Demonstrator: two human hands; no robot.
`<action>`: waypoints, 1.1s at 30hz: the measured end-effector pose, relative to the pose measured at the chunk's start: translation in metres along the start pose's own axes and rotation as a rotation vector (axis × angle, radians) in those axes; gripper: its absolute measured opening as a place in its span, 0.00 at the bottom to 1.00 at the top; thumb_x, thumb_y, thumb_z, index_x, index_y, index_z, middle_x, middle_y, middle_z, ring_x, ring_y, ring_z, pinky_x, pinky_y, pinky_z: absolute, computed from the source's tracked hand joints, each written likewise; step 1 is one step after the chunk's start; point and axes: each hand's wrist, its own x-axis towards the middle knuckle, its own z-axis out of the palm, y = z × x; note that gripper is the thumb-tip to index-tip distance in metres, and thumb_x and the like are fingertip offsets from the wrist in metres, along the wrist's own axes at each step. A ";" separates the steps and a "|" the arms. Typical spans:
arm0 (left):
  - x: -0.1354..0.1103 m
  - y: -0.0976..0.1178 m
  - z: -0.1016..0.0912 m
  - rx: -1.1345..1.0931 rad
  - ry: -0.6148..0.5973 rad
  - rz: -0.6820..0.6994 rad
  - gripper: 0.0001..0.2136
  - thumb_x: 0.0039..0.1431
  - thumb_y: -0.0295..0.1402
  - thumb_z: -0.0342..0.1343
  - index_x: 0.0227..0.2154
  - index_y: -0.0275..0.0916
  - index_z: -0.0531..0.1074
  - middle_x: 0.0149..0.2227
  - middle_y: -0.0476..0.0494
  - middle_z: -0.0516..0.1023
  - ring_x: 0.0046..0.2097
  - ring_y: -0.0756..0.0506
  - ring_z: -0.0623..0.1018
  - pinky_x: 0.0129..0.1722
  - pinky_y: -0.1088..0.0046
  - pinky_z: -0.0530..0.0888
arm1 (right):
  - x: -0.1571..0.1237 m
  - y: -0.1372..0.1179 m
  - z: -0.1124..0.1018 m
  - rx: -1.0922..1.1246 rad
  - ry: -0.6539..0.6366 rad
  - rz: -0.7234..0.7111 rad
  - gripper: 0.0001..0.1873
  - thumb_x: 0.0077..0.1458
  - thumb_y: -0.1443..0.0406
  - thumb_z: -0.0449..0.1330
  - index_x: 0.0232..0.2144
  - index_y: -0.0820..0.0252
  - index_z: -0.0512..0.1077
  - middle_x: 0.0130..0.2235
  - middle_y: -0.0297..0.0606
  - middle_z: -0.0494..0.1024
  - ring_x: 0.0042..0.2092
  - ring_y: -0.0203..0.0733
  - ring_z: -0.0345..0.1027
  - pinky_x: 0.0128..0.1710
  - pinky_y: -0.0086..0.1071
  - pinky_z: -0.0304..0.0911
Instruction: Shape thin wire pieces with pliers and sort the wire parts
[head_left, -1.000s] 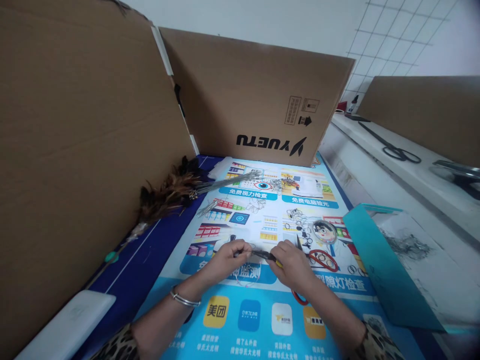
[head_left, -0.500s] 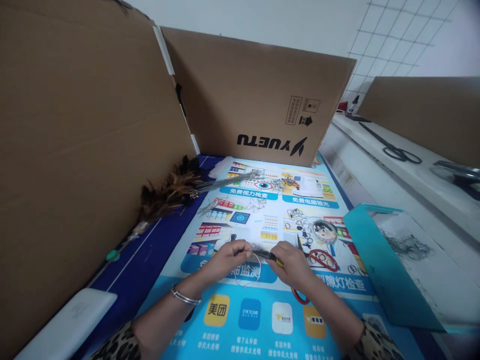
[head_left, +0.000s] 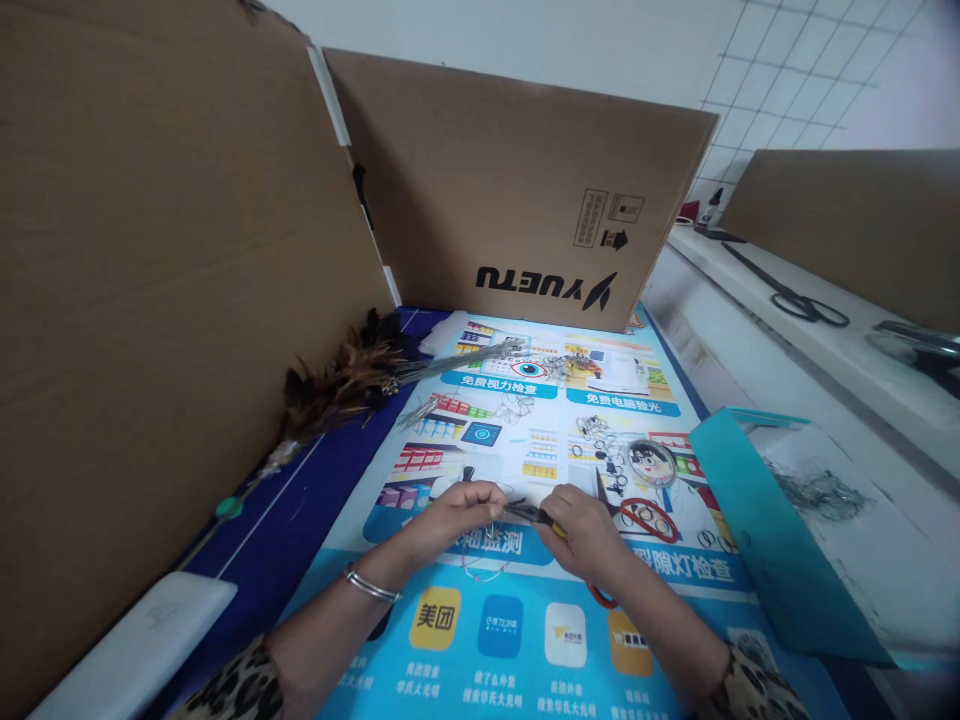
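Note:
My left hand (head_left: 457,512) is closed in a pinch on a thin wire loop (head_left: 480,560) that hangs below the fingers, just above the printed blue poster (head_left: 517,630) on the table. My right hand (head_left: 589,535) is wrapped round small pliers (head_left: 534,514) with yellow and red handles; the dark jaws point left and meet the wire at my left fingertips. A silver bangle sits on my left wrist.
Cardboard walls (head_left: 172,280) close the left and back sides. A feather bundle (head_left: 337,385) and wire stems lie at the left rear. Small metal rings (head_left: 600,445), a tape roll (head_left: 651,462) and red scissors (head_left: 645,520) lie right of my hands. A teal box lid (head_left: 765,540) stands at right.
The hands stay almost where they were. The wire loop under my left hand has shifted slightly lower and to the left.

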 end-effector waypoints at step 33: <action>-0.002 -0.003 0.002 -0.076 0.023 -0.022 0.12 0.50 0.40 0.53 0.26 0.34 0.66 0.22 0.52 0.59 0.25 0.52 0.59 0.26 0.78 0.56 | 0.000 -0.001 0.009 0.039 0.030 -0.013 0.06 0.55 0.62 0.51 0.30 0.59 0.62 0.31 0.38 0.67 0.34 0.38 0.61 0.29 0.28 0.53</action>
